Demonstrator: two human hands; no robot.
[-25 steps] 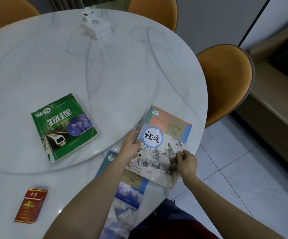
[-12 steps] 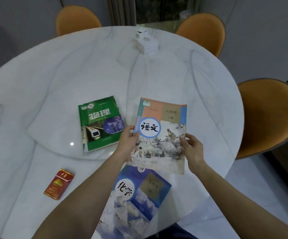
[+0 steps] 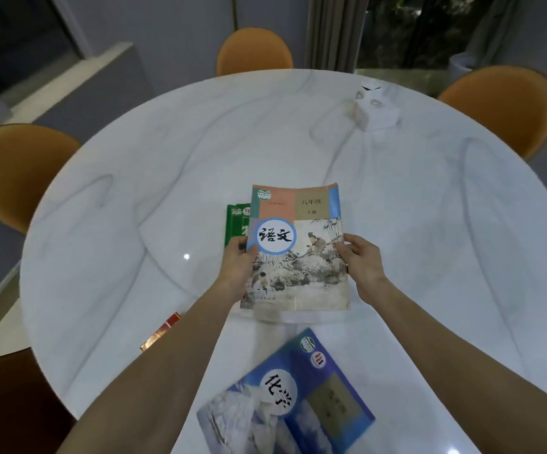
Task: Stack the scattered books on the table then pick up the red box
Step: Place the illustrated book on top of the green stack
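Observation:
Both hands hold a pale book with a landscape painting on its cover (image 3: pixel 301 250) over the middle of the round marble table (image 3: pixel 134 191). My left hand (image 3: pixel 237 267) grips its left edge and my right hand (image 3: pixel 360 260) its right edge. Under the book's left side shows a strip of a green book (image 3: pixel 235 221); the rest of the green book is hidden. A blue book (image 3: pixel 291 401) lies flat near the table's front edge. The red box (image 3: pixel 160 332) lies left of my left forearm, partly hidden by it.
A white tissue box (image 3: pixel 378 109) stands at the far right of the table. Orange chairs stand around the table: one far behind (image 3: pixel 254 50), one at the right (image 3: pixel 501 106), one at the left (image 3: pixel 13 172).
My hands have carried the pale book to the left, so that it now covers most of the green book. The view has swung left; the blue book and red box lie where they were.

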